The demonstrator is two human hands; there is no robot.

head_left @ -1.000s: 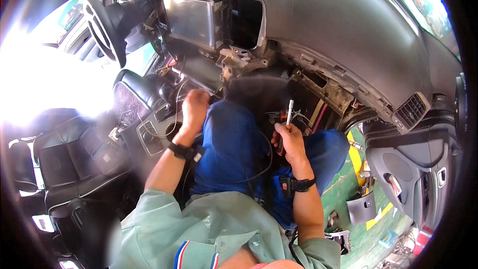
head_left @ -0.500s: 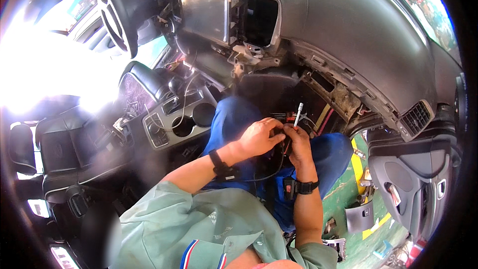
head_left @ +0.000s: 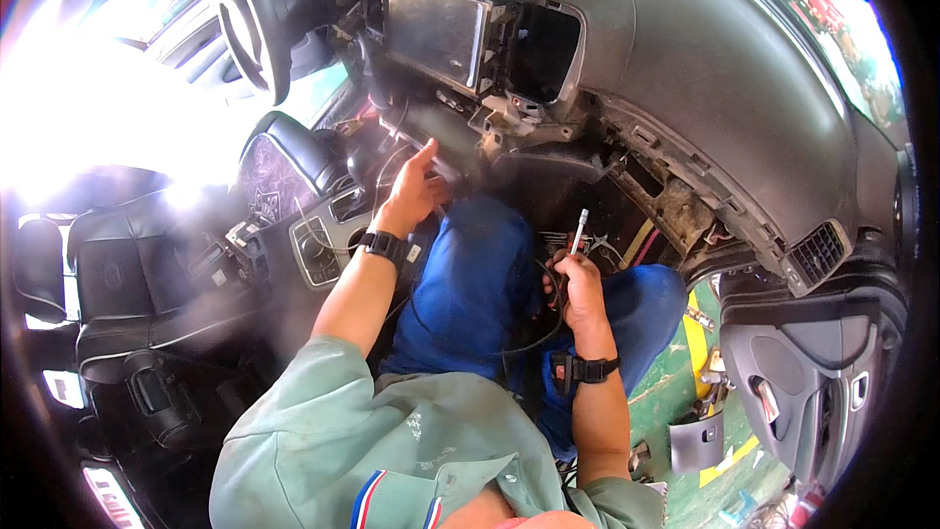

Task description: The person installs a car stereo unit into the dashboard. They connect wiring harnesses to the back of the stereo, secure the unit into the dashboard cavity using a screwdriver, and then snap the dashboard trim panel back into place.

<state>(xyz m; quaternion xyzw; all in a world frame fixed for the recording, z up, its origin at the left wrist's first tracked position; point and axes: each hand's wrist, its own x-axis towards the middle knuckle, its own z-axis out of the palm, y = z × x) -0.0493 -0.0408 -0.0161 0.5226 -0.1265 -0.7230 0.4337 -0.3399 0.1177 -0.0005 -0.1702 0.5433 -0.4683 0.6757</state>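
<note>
My left hand (head_left: 413, 194) is over the centre console by the lower dash, thumb raised and fingers apart. Nothing shows in it. A thin pale cable (head_left: 380, 176) runs close beside its wrist. Above my right knee, my right hand (head_left: 580, 289) is closed round a slim silver rod (head_left: 579, 232), whose thicker end points up and away from me. From that hand a black cable (head_left: 534, 346) loops down across my lap; whether the fingers grip it too, I cannot tell. Several tools (head_left: 607, 250) lie just beyond the right hand.
An opened dashboard (head_left: 685, 49) with a bare screen (head_left: 431, 29) spans the far side, its lower edge exposed. The steering wheel (head_left: 257, 29) is at far left. On the right stands the open door (head_left: 808, 362), with a grey panel (head_left: 697, 443) on the green floor.
My left hand has left my right hand and moved left and forward to the console. The right hand still grips the rod, slightly lower. The view has shifted slightly.
</note>
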